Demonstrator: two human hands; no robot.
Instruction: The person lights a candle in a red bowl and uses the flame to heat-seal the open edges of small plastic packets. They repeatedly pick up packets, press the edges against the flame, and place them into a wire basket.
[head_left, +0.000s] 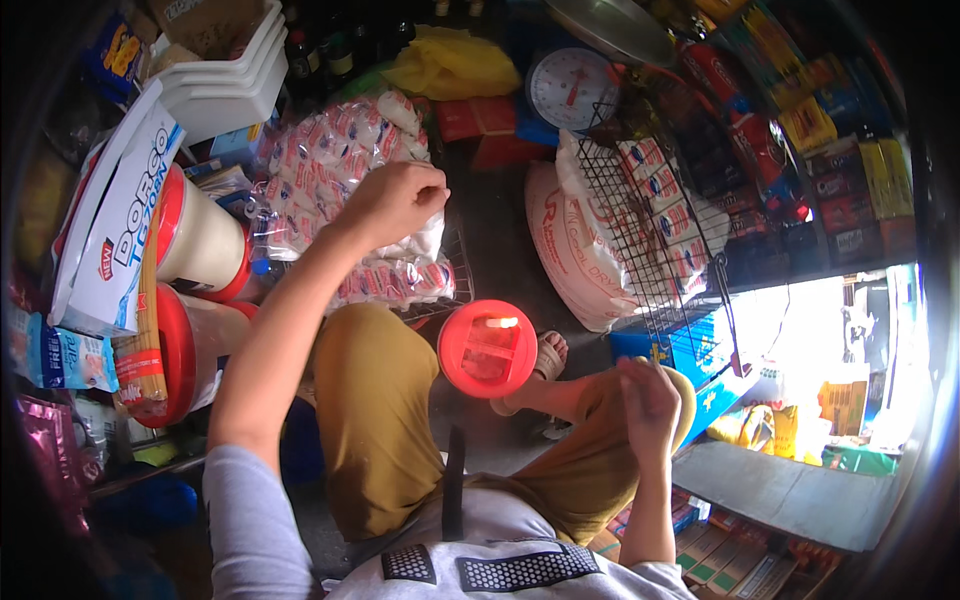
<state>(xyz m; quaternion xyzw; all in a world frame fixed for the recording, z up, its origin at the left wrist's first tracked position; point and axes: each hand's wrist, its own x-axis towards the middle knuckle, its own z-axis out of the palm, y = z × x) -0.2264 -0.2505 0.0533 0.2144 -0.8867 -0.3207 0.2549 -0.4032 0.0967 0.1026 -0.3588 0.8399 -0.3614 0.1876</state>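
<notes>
My left hand (397, 202) is over a heap of small plastic packets (330, 165) with red and blue print, its fingers curled; whether it holds anything I cannot tell. My right hand (651, 401) hovers by my right knee, somewhat blurred, with nothing plainly in it. Between my knees stands a container with a round red plastic lid (487, 349), and neither hand touches it. More of the packets fill a wire basket (465, 262) in front of my left knee.
At the right, a wire rack (637, 195) leans over a large printed sack (570, 247) and similar packets. A dial scale (574, 88) stands ahead. Red-lidded jars (202, 232) and a white box (120, 217) are at the left. A grey ledge (787, 491) juts out at the lower right.
</notes>
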